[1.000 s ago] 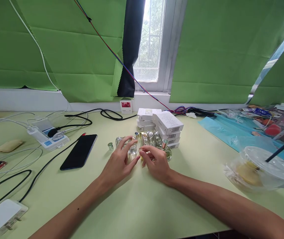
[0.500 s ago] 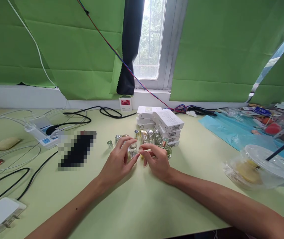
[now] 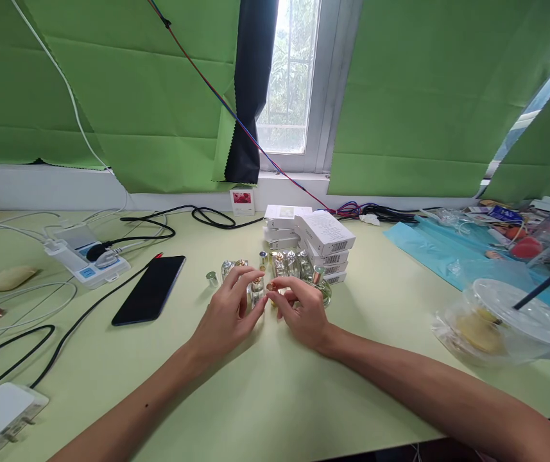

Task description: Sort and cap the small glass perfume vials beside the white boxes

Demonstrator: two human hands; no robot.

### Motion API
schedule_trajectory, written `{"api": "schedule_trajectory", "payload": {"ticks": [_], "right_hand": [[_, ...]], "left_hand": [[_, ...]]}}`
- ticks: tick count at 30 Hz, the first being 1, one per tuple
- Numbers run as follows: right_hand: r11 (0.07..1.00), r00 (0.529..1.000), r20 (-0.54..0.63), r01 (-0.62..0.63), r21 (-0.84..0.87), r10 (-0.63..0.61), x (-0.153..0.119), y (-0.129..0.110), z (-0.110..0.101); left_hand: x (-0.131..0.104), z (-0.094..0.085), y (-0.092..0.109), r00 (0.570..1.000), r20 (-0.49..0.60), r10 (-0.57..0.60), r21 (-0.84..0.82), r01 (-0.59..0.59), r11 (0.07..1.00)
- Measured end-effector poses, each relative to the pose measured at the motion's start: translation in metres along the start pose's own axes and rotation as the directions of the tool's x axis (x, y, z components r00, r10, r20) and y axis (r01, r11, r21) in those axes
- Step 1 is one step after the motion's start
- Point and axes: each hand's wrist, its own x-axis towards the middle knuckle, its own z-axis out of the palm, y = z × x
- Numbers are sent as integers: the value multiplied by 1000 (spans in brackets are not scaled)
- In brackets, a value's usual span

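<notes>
Around a small clear glass bottle [image 3: 257, 290] on the table, my left hand [image 3: 229, 308] is closed, its fingers and thumb on the bottle's sides. Just to the right, my right hand [image 3: 303, 311] pinches a small copper-coloured cap [image 3: 271, 287] between thumb and index finger. Several more small glass bottles [image 3: 291, 262] stand in a cluster behind my hands. A round bottle with a green and copper top [image 3: 318, 276] is partly hidden by my right hand. On its side to the left lies a loose greenish metallic cap [image 3: 212, 278].
White boxes [image 3: 325, 232] are stacked behind the bottles. A black phone [image 3: 149, 290], a power strip [image 3: 86, 260] and cables lie on the left. On the right are a bagged lidded cup [image 3: 520, 314] and blue plastic sheeting [image 3: 419, 250].
Both hands keep nearly the same pose, with the copper-coloured cap a little more visible in my right fingers. The phone, pixelated before, now shows clearly.
</notes>
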Motion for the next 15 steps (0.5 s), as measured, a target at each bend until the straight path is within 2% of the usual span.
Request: {"api": "schedule_trajectory", "payload": {"ticks": [9, 15], "right_hand": [[1000, 1000, -25, 6, -11, -6, 1, 0, 2], [1000, 1000, -24, 17, -13, -17, 0, 1, 2]], "left_hand": [[-1, 0, -1, 1000, 12, -9, -12, 9, 1000], [-3, 2, -6, 999, 23, 32, -25, -31, 999]]}}
